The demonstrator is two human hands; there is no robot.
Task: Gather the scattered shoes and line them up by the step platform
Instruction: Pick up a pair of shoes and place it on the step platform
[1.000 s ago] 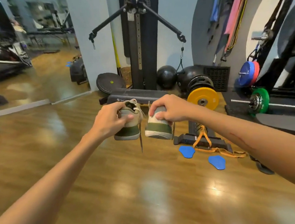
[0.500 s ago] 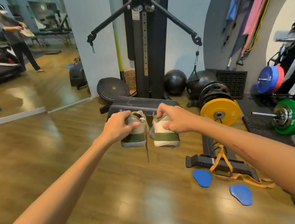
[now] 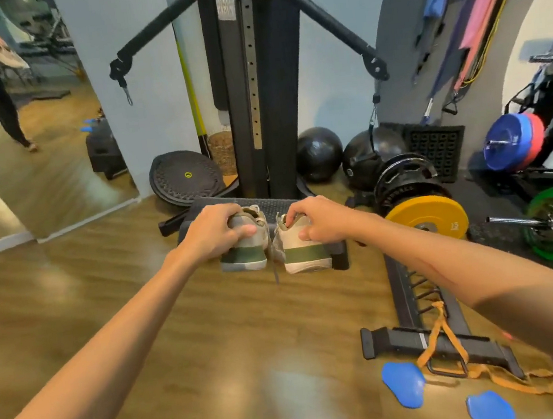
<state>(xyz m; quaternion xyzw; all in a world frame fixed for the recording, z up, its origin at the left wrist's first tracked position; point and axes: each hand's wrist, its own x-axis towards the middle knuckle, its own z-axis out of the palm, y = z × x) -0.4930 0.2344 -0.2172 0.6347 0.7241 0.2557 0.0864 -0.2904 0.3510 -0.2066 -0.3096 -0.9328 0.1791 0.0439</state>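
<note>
I hold a pair of beige shoes with green heel bands, heels toward me, in the air over the wooden floor. My left hand (image 3: 214, 234) grips the left shoe (image 3: 245, 256) round its collar. My right hand (image 3: 317, 220) grips the right shoe (image 3: 304, 252) the same way, and a lace hangs down between the two. Just behind them lies the black step platform (image 3: 278, 205), partly hidden by the shoes and my hands, at the foot of the cable machine (image 3: 255, 84).
A yellow weight plate (image 3: 429, 219) and black plates stand right of the platform. A black rack base (image 3: 418, 317) with an orange strap and two blue sliders (image 3: 405, 387) lie on the floor at right. A round balance disc (image 3: 185, 178) and black balls sit by the wall. A mirror at left reflects a person.
I have come closer to the step platform; both hands carried the shoes forward and now hold them right in front of it. The two shoes stay side by side.
</note>
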